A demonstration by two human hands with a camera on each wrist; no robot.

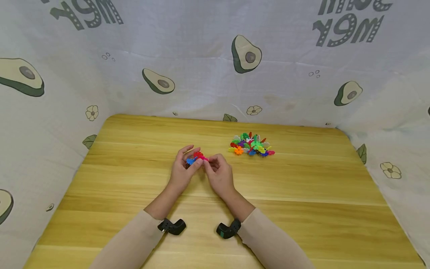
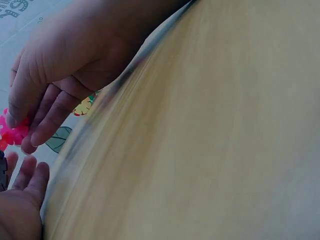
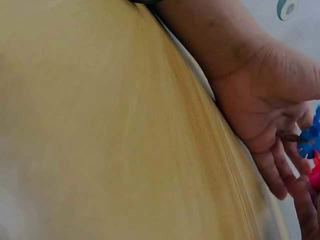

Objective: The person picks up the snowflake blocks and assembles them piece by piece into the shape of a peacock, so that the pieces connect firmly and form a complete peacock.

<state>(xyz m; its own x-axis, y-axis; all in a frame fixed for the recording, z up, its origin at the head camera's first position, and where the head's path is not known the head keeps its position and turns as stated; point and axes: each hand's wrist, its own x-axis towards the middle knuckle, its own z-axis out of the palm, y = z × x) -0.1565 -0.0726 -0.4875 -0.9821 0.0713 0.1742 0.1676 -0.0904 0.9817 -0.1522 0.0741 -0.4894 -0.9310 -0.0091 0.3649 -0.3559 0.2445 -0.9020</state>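
Note:
Several small plastic snowflake building discs are between the two hands, above the left-centre part of the table. In the head view a blue disc (image 1: pixel 190 161), a red disc (image 1: pixel 198 154) and a pink disc (image 1: pixel 205 158) show close together. The left hand (image 1: pixel 181 170) holds this cluster between thumb and fingers. At its right side the right hand (image 1: pixel 221 175) pinches the pink disc with thumb and forefinger. Slots around the rim of the blue disc (image 3: pixel 310 143) show in the right wrist view. Fingers partly hide the cluster, so how the discs join is unclear.
A heap of mixed-colour discs (image 1: pixel 252 145) lies on the wooden table (image 1: pixel 302 186), behind and to the right of the hands. Black bands (image 1: pixel 173 226) sit on both wrists. A patterned cloth (image 1: pixel 201 56) hangs around the table's back and sides.

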